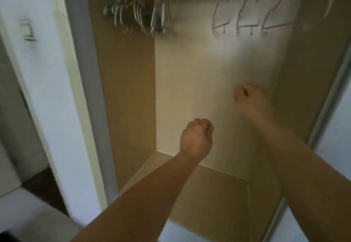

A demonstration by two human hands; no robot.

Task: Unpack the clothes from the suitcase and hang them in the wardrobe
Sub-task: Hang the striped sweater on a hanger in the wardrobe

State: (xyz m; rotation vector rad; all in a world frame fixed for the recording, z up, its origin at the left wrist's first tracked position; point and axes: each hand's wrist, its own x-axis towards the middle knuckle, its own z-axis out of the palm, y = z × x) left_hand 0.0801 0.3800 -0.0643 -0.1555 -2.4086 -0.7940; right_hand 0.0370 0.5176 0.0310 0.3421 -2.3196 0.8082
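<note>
Nearest you, both forearms reach forward into the open wardrobe (pixel 129 93). Your left hand (pixel 196 137) is curled into a fist low down, just above the wardrobe's bottom panel (pixel 218 196). Your right hand (pixel 248 97) is curled likewise, higher and further in, in front of the pale back panel (pixel 190 67). Neither seems to hold anything, though the picture is blurred.

No clothes and no suitcase are in view, so the garments lie somewhere outside this frame, and nothing is hung here yet.

Farthest up, a tight bunch of hangers (pixel 148 14) sits at the top left, and several white hangers (pixel 247 17) hang spaced apart to the right. The step in hand looks like fetching a hanger. Choose one of the spaced white ones, since the bunch on the left looks likely to tangle. Lift it straight up to free its hook, steady its neighbour with your other hand, and carry it to the suitcase instead of bringing loose clothes here.
</note>
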